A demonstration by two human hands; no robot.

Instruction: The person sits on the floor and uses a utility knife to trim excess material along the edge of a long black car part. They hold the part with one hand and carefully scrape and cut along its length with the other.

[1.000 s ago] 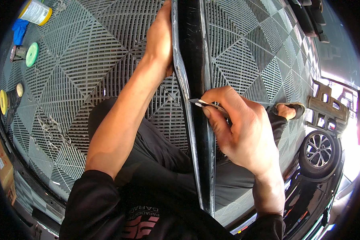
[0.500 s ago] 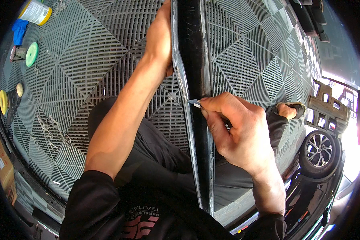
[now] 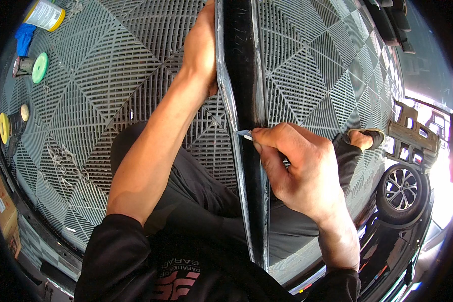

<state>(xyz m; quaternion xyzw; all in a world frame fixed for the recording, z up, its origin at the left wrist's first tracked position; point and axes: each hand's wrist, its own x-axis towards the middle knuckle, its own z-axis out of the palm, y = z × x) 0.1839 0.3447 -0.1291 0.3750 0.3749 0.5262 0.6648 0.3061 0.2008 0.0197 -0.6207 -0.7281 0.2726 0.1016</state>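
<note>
A long black panel (image 3: pixel 246 75), like a piece of car trim, runs upright through the middle of the view from the top down to my lap. Whitish scuffs mark its raised edges. On its far left side my left hand (image 3: pixel 200 48) is closed around the edge, its fingertips hidden behind it. My right hand (image 3: pixel 307 166) pinches a small pointed blade (image 3: pixel 244 134) between thumb and forefinger. The tip touches or lies very close to the panel's left edge, about halfway along; the rest of the tool is hidden in the hand.
Grey grated tiles (image 3: pixel 136 65) cover the floor. To the left are a white tub (image 3: pixel 44 16), a blue cloth (image 3: pixel 24 39), a green polishing pad (image 3: pixel 40 68), a yellow pad (image 3: pixel 4 128) and a cardboard box (image 3: pixel 3 204). A wheel (image 3: pixel 402 194) stands at the right.
My right hand and the blade have slid slightly toward me along the panel's left edge. My left hand and the panel look unmoved.
</note>
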